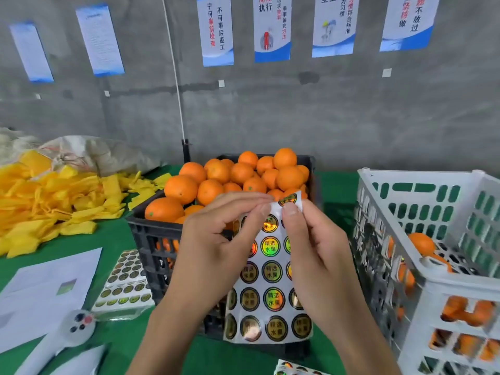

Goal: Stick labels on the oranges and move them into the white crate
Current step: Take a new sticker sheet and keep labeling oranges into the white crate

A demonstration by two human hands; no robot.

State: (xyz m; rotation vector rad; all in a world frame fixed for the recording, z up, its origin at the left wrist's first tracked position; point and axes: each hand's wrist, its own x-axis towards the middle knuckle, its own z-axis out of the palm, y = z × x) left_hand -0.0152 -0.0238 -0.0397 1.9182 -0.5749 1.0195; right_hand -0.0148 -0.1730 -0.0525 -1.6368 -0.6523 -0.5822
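Label sheet (270, 280) pinched at its top edge by both hands, hanging long-axis downward between the wrists. Left hand (216, 239) and right hand (311, 247) gripping close together around one top-row label (288, 199), likely peeling. Oranges (232, 177) heaped just beyond the fingertips; white crate (433, 288) close beside the right hand, nearer that one.

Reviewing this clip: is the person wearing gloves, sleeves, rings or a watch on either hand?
No. The left hand and right hand are bare, with no gloves, rings or watch visible. Both forearms are uncovered down to the bottom edge of the frame, so no sleeve shows. Fingernails are short and unpainted.
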